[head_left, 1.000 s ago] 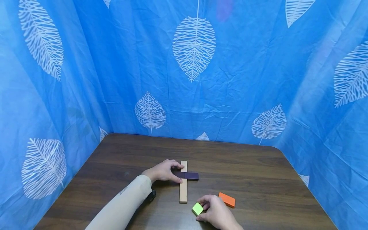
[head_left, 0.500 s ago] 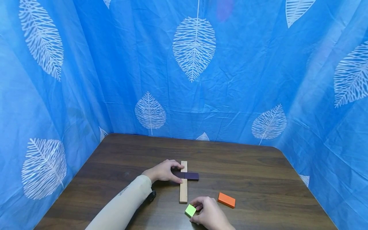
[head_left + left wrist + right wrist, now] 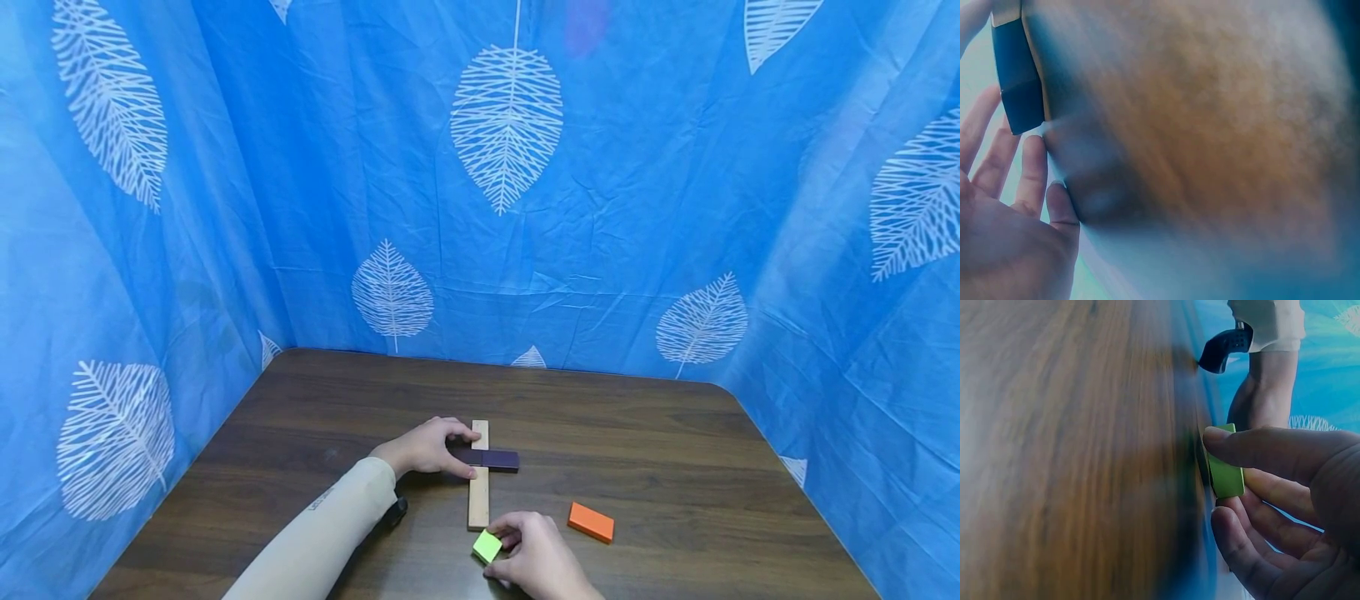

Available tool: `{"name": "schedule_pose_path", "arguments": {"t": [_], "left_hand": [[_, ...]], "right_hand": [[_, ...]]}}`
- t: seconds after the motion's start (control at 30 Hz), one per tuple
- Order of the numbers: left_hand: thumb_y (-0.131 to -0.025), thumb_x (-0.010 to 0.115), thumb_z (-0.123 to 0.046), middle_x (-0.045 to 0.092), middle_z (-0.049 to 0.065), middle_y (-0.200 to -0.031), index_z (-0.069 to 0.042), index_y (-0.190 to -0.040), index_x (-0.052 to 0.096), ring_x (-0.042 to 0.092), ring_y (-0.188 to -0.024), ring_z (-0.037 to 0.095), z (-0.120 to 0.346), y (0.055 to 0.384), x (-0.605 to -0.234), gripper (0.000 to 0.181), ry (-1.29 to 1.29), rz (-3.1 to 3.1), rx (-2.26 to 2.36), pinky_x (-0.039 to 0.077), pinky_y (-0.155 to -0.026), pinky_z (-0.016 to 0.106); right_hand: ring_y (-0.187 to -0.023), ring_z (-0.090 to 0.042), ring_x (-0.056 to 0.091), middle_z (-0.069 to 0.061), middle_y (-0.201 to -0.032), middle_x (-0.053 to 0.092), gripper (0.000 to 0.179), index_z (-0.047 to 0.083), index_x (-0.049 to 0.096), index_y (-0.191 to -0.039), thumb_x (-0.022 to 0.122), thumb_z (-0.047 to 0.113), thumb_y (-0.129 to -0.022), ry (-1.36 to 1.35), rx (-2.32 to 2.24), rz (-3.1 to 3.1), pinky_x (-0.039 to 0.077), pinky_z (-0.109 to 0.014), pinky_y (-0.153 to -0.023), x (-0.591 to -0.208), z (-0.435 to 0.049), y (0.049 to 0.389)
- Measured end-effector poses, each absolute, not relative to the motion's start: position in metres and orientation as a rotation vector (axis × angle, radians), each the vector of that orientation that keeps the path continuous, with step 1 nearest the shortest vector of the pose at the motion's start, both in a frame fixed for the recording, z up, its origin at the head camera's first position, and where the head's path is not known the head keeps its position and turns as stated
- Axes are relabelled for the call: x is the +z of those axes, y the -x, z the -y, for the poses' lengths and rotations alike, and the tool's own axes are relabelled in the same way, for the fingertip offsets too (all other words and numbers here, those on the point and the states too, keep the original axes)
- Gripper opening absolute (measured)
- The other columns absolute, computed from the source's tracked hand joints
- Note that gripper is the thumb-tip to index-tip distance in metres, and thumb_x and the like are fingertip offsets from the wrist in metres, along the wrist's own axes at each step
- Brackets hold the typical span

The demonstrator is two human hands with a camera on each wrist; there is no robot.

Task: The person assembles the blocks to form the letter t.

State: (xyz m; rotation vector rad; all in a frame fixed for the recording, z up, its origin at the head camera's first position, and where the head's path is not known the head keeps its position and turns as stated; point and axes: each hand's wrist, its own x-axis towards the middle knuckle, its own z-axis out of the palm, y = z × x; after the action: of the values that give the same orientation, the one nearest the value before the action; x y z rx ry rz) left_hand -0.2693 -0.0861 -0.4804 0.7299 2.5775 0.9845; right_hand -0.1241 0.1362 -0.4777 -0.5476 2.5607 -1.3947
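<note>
Several flat blocks form a cross on the table: light wood lengthwise, dark purple blocks crosswise. My left hand rests at its left side, thumb touching the near wood part and a fingertip at the far part. In the left wrist view, a dark block stands by its fairly straight, spread fingers. My right hand pinches a lime-green block between thumb and fingers, just off the near end of the light wood. The right wrist view shows the green block close to the tabletop.
An orange flat block lies to the right of my right hand. The brown wood-grain table is walled at the back and sides by a blue curtain with white leaves. A black device sits under the left wrist.
My right hand has carried the green block leftward, away from the orange block and close to the near end of the light wood. The left hand has stayed in place.
</note>
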Motion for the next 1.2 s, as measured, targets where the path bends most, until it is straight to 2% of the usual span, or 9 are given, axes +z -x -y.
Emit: {"name": "schedule_pose_path", "arguments": {"t": [0.5, 0.8, 1.2], "left_hand": [[-0.078, 0.086, -0.046, 0.06, -0.003, -0.13, -0.022, -0.131, 0.068, 0.05, -0.119, 0.021, 0.0865, 0.2689, -0.4796, 0.061, -0.71, -2.586, 0.967, 0.042, -0.103, 0.048], [-0.079, 0.086, -0.045, 0.06, -0.003, -0.13, -0.021, -0.131, 0.068, 0.05, -0.119, 0.022, 0.0865, 0.2679, -0.4777, 0.061, -0.705, -2.581, 0.968, 0.041, -0.104, 0.048], [-0.079, 0.086, -0.045, 0.06, -0.003, -0.129, -0.021, -0.131, 0.068, 0.049, -0.119, 0.022, 0.0855, 0.2684, -0.478, 0.061, -0.708, -2.576, 0.97, 0.041, -0.104, 0.048]], "right_hand": [[-0.075, -0.008, 0.063, 0.005, -0.086, 0.069, 0.033, 0.003, 0.074, -0.097, 0.09, 0.004, -0.068, 0.482, -1.362, -2.568, 0.053, -0.025, -0.067, -0.4789, -0.13, 0.1264], [-0.077, -0.014, 0.062, 0.002, -0.088, 0.068, 0.031, 0.004, 0.073, -0.098, 0.088, 0.001, -0.071, 0.379, -1.304, -2.556, 0.055, -0.035, -0.07, -0.4765, -0.1261, 0.1302], [-0.076, -0.011, 0.063, 0.005, -0.086, 0.069, 0.032, 0.006, 0.074, -0.096, 0.09, 0.003, -0.068, 0.406, -1.343, -2.574, 0.054, -0.03, -0.069, -0.4791, -0.1292, 0.1283]]}}
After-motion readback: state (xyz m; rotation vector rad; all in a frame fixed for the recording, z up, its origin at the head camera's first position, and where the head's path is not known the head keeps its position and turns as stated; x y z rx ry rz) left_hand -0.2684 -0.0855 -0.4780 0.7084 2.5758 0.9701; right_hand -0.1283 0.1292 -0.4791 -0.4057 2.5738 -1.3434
